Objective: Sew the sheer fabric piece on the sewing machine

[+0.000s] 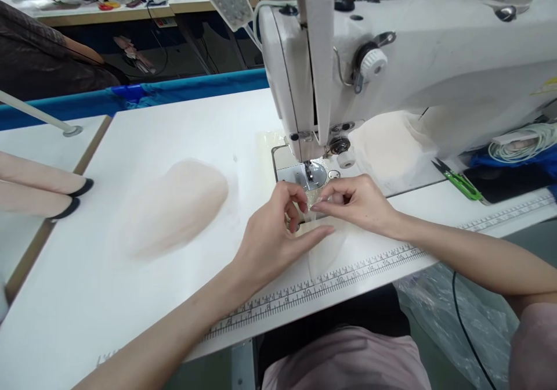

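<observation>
In the head view, a white sewing machine (300,88) stands over the table, its presser foot (309,171) above the metal needle plate (289,175). Just in front of the foot, my right hand (359,204) pinches the edge of a thin, see-through piece of fabric (319,256). Its lower part is hard to make out against the white tabletop. Close beside it, my left hand (272,233) has its thumb stretched out, apart from the curled fingers, and nothing shows in its grasp.
A beige fabric piece (191,204) lies left, another pale piece (387,146) under the machine arm. Green thread snips (463,184) and a coiled white cord (524,143) sit right. A printed ruler (304,291) runs along the front edge. Two padded beige bars (39,190) jut in from the left.
</observation>
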`<state>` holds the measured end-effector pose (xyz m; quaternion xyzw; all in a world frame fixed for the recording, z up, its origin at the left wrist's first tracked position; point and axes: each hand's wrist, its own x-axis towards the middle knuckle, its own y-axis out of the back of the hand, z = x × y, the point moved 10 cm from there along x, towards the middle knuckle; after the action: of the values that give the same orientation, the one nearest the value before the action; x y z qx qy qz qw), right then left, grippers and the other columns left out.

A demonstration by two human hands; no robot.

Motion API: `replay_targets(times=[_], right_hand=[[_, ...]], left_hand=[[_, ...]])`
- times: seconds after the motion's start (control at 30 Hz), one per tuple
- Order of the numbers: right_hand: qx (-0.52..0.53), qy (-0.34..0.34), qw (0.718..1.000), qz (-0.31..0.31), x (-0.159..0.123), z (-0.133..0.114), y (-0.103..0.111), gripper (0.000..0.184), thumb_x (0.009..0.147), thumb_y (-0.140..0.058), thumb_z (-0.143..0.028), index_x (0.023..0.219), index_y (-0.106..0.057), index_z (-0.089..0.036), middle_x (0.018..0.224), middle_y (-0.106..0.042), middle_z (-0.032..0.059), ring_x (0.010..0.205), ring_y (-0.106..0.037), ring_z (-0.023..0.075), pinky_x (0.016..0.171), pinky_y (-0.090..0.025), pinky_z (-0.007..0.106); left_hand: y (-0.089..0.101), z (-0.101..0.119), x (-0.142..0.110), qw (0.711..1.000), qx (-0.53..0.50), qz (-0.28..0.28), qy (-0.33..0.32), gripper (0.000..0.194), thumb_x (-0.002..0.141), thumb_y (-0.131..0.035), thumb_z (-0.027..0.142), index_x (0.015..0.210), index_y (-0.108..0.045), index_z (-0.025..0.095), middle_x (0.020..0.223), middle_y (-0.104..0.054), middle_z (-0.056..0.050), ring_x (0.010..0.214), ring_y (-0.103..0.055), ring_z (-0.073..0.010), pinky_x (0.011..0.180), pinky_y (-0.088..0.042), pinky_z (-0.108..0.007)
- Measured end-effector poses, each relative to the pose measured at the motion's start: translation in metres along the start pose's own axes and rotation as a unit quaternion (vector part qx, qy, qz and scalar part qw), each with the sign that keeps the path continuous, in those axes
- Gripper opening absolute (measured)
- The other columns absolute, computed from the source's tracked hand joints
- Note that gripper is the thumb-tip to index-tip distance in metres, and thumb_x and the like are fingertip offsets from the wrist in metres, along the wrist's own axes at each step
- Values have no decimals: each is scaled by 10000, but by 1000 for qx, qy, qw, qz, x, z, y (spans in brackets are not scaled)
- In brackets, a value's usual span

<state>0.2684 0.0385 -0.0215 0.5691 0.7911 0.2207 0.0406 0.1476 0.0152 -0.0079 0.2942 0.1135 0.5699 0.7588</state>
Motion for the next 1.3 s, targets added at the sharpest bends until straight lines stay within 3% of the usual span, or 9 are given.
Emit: replay_targets(times=[0.13,0.23,0.33,0.43,0.67,0.8,0.97,1.3], right_hand=[[-13,0,1000,-29,-1,0,-5,208,788,-723,-370,729,-698,-172,514,-455,-75,470,-349,49,459,-301,208],[-8,3,999,-50,-1,-2,-5,164,803,-700,-330,771,-703,-169,548,-527,-55,477,-407,55,445,-318,197],[-9,20,998,-52,0,-8,-3,84,815,-661,-239,806,-695,-163,687,-641,-15,501,-454,55,444,-339,193],[-22,48,998,-40,0,-15,-1,49,814,-645,-180,799,-688,-160,705,-651,-13,520,-477,57,464,-367,189],[-64,164,984,-9,-9,-33,0,47,826,-661,-151,791,-691,-151,599,-569,-48,496,-456,39,490,-388,165],[-69,156,985,-13,-9,-29,-1,39,845,-648,-164,858,-684,-159,577,-525,-67,489,-445,40,489,-392,161],[-83,161,983,-8,-11,-27,-1,134,873,-613,-202,999,-651,-176,558,-450,-93,470,-406,44,488,-399,162],[-135,228,964,-9,-18,-38,-6,124,877,-566,-156,982,-623,-190,564,-506,-105,466,-425,37,480,-379,149]], left_hand=[[-5,-19,4,990,-87,-48,100,197,795,-683,278,882,-521,207,743,-614,43,367,-359,-18,373,-295,-206],[-7,-28,6,972,-162,-87,149,216,751,-736,293,859,-574,200,757,-661,16,410,-539,-70,398,-397,-222],[-7,-29,7,962,-197,-103,160,183,756,-730,276,847,-595,194,742,-686,-9,634,-694,-167,531,-524,-257],[-8,-24,7,971,-182,-100,121,130,773,-707,261,829,-618,185,722,-687,-13,680,-690,-162,624,-560,-282],[-10,-13,6,995,-22,-90,27,107,870,-606,205,850,-711,195,695,-675,18,579,-586,-98,539,-470,-220],[3,4,1,996,60,-15,-71,109,873,-617,155,860,-719,192,750,-683,13,629,-613,-87,565,-474,-194],[14,23,-9,975,131,68,-168,109,901,-606,170,912,-713,185,697,-649,23,574,-581,-62,530,-468,-175],[15,26,-12,968,140,85,-190,65,888,-623,150,886,-674,190,711,-680,30,597,-609,-65,532,-490,-176]])
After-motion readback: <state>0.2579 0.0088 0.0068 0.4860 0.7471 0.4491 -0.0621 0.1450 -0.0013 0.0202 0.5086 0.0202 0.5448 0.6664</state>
